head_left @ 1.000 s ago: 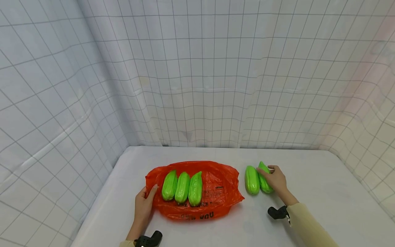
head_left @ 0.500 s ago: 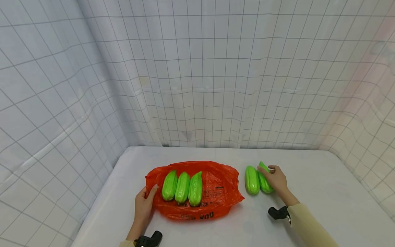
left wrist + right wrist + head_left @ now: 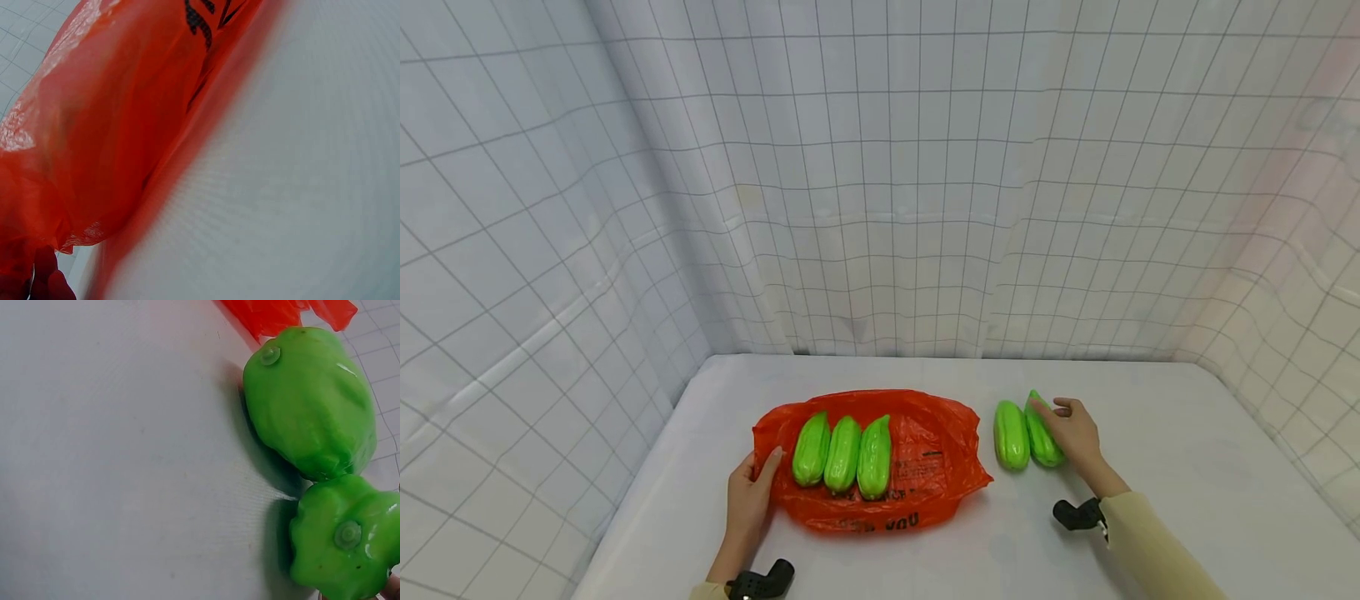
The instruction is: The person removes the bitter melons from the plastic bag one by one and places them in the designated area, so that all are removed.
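Note:
Three glossy green gourds lie side by side on a red plastic bag with black print. My left hand grips the bag's left edge, thumb on top. In the left wrist view the bag fills the upper left, with dark fingertips below it. To the bag's right lie two more gourds; one touches no hand. My right hand holds the rightmost gourd, thumb lying over its upper part. The right wrist view shows both gourds' ends, with fingers partly visible under the nearer gourd.
A white table carries everything. White grid-patterned curtains hang behind it and along both sides. Dark wrist cameras sit on both wrists.
My right thumb has slid slightly to the right over the rightmost gourd. The left hand, the bag and the gourds look unchanged.

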### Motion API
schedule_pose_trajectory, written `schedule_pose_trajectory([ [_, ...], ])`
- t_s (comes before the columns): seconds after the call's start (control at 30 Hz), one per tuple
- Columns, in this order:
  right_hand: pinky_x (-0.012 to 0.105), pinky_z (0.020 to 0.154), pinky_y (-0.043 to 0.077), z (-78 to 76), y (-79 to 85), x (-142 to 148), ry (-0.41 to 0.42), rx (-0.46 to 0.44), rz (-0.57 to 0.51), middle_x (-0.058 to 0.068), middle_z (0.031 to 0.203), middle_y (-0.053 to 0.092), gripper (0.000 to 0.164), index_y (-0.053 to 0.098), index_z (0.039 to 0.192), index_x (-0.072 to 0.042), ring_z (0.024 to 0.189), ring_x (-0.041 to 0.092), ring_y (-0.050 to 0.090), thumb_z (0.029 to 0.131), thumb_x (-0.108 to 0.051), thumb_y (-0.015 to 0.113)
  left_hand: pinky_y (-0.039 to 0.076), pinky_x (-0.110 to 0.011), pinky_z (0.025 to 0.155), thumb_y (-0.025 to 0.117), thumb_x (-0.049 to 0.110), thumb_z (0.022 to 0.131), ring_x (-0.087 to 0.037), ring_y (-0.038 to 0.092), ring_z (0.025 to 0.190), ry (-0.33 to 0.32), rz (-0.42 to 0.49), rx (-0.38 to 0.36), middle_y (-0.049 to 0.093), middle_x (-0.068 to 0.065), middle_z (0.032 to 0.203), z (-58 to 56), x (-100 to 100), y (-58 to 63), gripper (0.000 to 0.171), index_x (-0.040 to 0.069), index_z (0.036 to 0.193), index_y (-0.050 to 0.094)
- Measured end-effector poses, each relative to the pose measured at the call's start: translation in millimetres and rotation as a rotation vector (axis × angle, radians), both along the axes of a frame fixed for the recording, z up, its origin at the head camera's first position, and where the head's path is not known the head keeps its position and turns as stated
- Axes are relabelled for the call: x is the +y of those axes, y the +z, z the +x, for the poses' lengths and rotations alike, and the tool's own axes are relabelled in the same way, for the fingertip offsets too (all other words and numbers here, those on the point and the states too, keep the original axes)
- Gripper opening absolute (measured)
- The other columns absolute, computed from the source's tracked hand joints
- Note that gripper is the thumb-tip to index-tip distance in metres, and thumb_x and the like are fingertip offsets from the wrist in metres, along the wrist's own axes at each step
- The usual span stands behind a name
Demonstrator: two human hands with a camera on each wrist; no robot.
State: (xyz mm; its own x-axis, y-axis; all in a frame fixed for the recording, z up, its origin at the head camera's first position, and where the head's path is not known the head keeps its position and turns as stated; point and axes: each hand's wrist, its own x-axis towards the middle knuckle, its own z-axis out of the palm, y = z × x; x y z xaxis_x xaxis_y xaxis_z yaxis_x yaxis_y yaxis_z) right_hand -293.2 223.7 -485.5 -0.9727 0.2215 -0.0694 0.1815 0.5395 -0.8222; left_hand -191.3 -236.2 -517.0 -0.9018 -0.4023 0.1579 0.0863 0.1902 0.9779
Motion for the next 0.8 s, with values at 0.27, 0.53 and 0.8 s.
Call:
schedule_pose_trajectory([
  [0.27,0.052,0.093,0.037,0.1,3.2,-0.7,-0.041,0.063,-0.048,0.028,0.127,0.045,0.08,0.038,0.136,0.006,0.115,0.041,0.044,0.09,-0.058,0.051,0.05,-0.02,0.068,0.059,0.032,0.095,-0.013,0.054,0.08,-0.005,0.002,-0.005,0.062,-0.016,0.1,0.4,0.6,0.9,0.036,-0.001,0.109,0.063],
  [0.53,0.05,0.098,0.035,-0.1,7.0,-0.9,-0.088,0.131,-0.095,0.026,0.133,0.043,0.074,0.038,0.136,0.005,0.122,0.039,0.04,0.094,-0.055,0.045,0.05,-0.02,0.069,0.059,0.032,0.095,-0.013,0.055,0.081,-0.012,0.009,-0.008,0.062,-0.016,0.101,0.3,0.4,0.8,0.037,-0.002,0.111,0.063],
  [0.8,0.052,0.101,0.03,0.7,11.4,-1.3,-0.141,0.196,-0.124,0.025,0.135,0.042,0.068,0.04,0.136,0.004,0.125,0.039,0.037,0.098,-0.053,0.036,0.05,-0.02,0.068,0.059,0.031,0.095,-0.013,0.054,0.079,-0.007,0.003,-0.006,0.062,-0.014,0.098,0.1,0.0,0.3,0.036,-0.002,0.109,0.063],
])
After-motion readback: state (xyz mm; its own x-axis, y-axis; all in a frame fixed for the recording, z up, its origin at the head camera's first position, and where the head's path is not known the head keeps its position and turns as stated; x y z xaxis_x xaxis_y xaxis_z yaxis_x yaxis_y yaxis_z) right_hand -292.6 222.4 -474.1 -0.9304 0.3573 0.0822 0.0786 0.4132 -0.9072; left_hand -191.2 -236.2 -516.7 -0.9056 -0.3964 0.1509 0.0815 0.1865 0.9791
